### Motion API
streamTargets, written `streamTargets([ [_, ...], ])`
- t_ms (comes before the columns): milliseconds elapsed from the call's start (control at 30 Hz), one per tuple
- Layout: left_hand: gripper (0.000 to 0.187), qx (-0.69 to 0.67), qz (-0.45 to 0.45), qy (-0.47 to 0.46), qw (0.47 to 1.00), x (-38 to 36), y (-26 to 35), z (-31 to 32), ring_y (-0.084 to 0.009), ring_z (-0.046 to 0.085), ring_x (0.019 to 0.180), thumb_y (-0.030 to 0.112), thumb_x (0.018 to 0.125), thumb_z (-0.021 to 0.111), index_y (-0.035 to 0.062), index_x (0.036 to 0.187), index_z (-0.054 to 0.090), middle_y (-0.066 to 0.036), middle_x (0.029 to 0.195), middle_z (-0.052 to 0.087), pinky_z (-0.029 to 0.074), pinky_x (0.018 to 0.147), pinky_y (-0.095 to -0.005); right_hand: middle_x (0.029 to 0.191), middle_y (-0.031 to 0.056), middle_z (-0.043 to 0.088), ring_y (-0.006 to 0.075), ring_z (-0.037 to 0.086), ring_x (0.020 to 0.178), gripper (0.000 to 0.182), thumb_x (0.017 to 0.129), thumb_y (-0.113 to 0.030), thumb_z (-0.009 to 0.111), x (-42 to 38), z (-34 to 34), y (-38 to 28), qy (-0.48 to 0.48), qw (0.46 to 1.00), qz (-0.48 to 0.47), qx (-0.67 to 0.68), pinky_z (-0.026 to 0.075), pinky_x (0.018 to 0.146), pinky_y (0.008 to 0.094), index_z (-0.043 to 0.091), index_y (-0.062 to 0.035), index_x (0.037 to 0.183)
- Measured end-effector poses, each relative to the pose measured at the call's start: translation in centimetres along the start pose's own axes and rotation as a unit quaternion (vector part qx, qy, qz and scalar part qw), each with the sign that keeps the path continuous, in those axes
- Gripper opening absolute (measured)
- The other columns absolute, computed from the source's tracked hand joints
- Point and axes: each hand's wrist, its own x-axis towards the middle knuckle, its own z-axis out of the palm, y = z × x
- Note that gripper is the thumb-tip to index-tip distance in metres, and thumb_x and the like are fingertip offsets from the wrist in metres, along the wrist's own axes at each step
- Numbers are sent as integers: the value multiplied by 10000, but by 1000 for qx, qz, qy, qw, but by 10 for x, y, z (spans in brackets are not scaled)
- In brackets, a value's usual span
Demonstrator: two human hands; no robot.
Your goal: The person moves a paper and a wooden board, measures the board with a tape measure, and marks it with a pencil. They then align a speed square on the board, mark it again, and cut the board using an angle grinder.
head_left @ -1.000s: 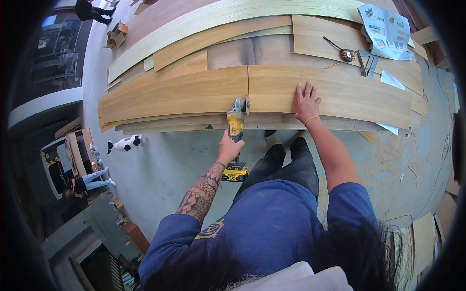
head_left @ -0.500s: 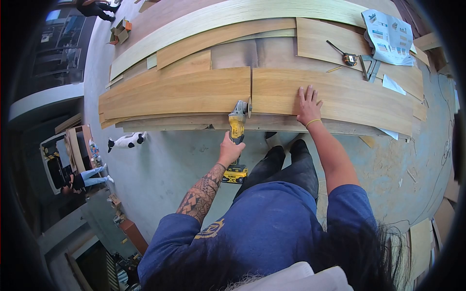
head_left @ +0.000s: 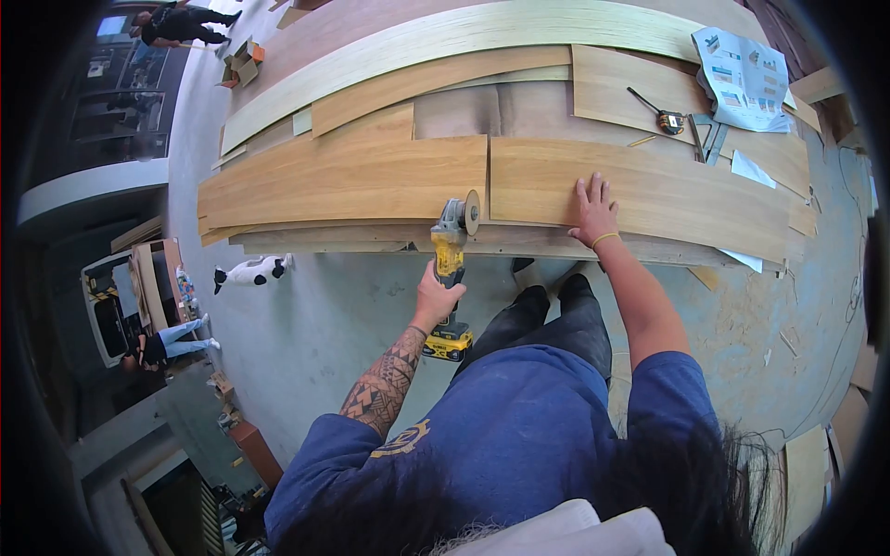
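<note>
My left hand [head_left: 437, 298] is wrapped around the grip of a yellow and black cordless angle grinder [head_left: 449, 250], its battery hanging below my fist. The grinder's round disc [head_left: 473, 213] stands close to the near end of a narrow gap between two wooden planks. To the left of that gap lies one light-brown plank [head_left: 343, 181]; the other plank [head_left: 691, 197] extends to the right. Flat on the right plank, near its front edge, rests my right hand [head_left: 594, 215], fingers spread.
Beyond the planks lie a tape measure [head_left: 669, 122], a metal square [head_left: 712, 139], a pencil [head_left: 642, 142] and a printed sheet [head_left: 743, 79]. A black-and-white dog [head_left: 252, 271] is on the floor at left. One person [head_left: 181, 23] is at upper left, another [head_left: 167, 345] farther down.
The grinder's disc has turned and shifted slightly left, off the gap between the planks. My right hand stays on the right plank. The whole view has shifted a little.
</note>
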Motion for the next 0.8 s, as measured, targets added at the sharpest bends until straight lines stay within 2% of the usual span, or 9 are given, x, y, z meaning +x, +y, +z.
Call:
streamTargets([
  [133, 527, -54, -7, -10, 998, -13, 13, -18, -178, 704, 832, 154, 748, 800, 19, 1209, 585, -79, 960, 722, 574, 806, -338, 1750, 234, 134, 419, 219, 1601, 1067, 818, -390, 875, -4, 21, 19, 19, 998, -31, 59, 310, 1233, 627, 273, -166, 1670],
  [333, 489, -172, 2, 11, 985, -19, 46, -34, -142, 676, 750, 128, 793, 835, 32, 1195, 574, -36, 925, 690, 565, 693, -316, 1722, 268, 199, 426, 257, 1586, 933, 866, -359, 827, -69, 58, 18, 35, 993, 21, 111, 277, 1246, 626, 349, -123, 1632],
  [467, 477, -234, 94, 48, 967, 13, 64, -30, -115, 646, 707, 141, 843, 805, 38, 1236, 554, -38, 916, 669, 543, 622, -303, 1701, 300, 228, 460, 299, 1558, 856, 859, -377, 828, -130, 81, 20, -10, 973, 68, 220, 326, 1230, 599, 459, -75, 1569],
  [533, 449, -298, 110, 26, 948, 27, 111, -28, -137, 664, 811, 145, 853, 790, 32, 1227, 567, -44, 971, 677, 552, 737, -317, 1688, 310, 260, 466, 316, 1548, 822, 860, -379, 826, -153, 89, 34, -7, 966, 87, 244, 348, 1227, 569, 501, -46, 1538],
  [567, 442, -310, 131, 22, 942, 44, 117, -24, -152, 674, 874, 143, 857, 784, 30, 1224, 567, -47, 1003, 678, 555, 799, -327, 1629, 315, 363, 460, 384, 1509, 792, 861, -380, 826, -162, 99, 43, 0, 953, 123, 277, 385, 1208, 533, 536, -14, 1501],
  [600, 457, -282, 188, 70, 938, 62, 128, -16, -166, 672, 937, 147, 860, 790, 28, 1236, 558, -52, 1044, 676, 546, 857, -336, 1571, 320, 466, 455, 451, 1470, 766, 862, -382, 826, -169, 103, 55, 6, 937, 158, 310, 422, 1188, 498, 571, 18, 1463],
  [633, 473, -252, 244, 116, 929, 82, 143, -7, -181, 670, 1000, 152, 864, 795, 26, 1247, 549, -57, 1086, 674, 537, 914, -346, 1571, 320, 466, 455, 451, 1470, 766, 862, -382, 826, -173, 97, 67, 9, 938, 165, 304, 422, 1188, 498, 571, 18, 1463],
  [700, 582, -267, 267, 134, 916, 116, 183, 9, -204, 656, 1067, 199, 856, 837, 21, 1304, 509, -80, 1148, 668, 514, 974, -359, 1410, 307, 627, 437, 578, 1360, 730, 877, -398, 810, -185, 88, 93, 3, 890, 245, 383, 466, 1149, 462, 610, 59, 1409],
  [800, 692, -207, 286, 181, 918, 154, 250, 33, -241, 672, 1090, 247, 838, 873, 20, 1355, 474, -120, 1191, 681, 519, 985, -374, 1360, 292, 669, 425, 639, 1290, 729, 882, -416, 803, -178, 116, 149, 6, 862, 289, 416, 489, 1121, 467, 621, 60, 1403],
])
